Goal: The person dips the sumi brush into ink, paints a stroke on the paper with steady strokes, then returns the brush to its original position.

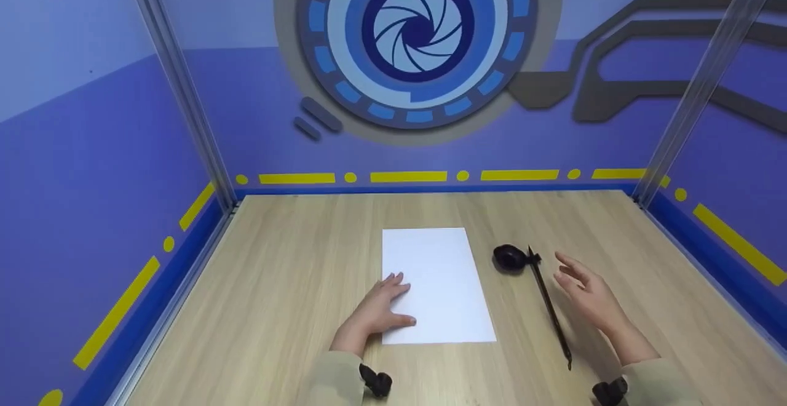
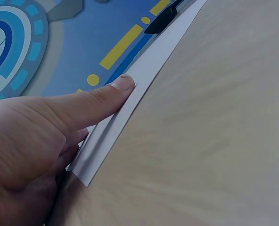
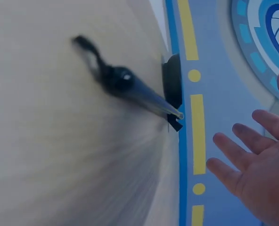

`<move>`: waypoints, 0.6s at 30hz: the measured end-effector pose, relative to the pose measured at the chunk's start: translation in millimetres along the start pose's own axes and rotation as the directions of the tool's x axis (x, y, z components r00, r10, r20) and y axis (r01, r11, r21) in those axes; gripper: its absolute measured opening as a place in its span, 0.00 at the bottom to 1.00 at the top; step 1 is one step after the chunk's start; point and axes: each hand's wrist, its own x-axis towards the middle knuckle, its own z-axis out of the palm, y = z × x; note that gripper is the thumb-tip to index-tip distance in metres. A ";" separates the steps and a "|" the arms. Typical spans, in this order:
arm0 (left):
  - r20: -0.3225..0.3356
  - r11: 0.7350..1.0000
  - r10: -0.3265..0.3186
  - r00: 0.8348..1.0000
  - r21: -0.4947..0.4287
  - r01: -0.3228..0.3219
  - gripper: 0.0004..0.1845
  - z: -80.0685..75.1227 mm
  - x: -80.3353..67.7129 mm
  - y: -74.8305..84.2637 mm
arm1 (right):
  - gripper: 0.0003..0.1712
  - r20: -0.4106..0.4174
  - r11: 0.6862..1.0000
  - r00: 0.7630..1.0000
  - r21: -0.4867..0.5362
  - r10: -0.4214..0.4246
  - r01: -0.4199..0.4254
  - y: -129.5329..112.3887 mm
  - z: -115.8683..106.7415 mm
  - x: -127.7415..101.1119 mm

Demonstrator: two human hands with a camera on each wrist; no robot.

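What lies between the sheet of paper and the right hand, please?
In the head view, a black brush lies on the table between the white paper and the open right hand, its far end resting by a small black dish.

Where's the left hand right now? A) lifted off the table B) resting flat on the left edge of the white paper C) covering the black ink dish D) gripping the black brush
B: the left hand lies with straight fingers on the left edge of the white paper, away from the black brush.
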 end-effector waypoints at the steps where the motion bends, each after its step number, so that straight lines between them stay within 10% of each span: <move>1: 0.000 1.000 0.003 1.000 0.005 -0.003 0.42 -0.1 -0.3 -0.1 | 0.31 0.009 1.000 1.000 -0.001 -0.007 0.007 0.8 -0.1 -0.5; 12: -0.004 1.000 -0.011 1.000 0.008 0.011 0.42 -0.4 -0.9 0.3 | 0.26 0.060 0.953 0.989 -0.265 -0.133 0.144 7.2 -0.4 -4.4; 18: -0.002 1.000 -0.016 1.000 0.002 0.016 0.43 0.8 -0.5 0.1 | 0.24 0.104 0.833 0.953 -0.464 -0.286 0.301 12.7 0.2 -4.8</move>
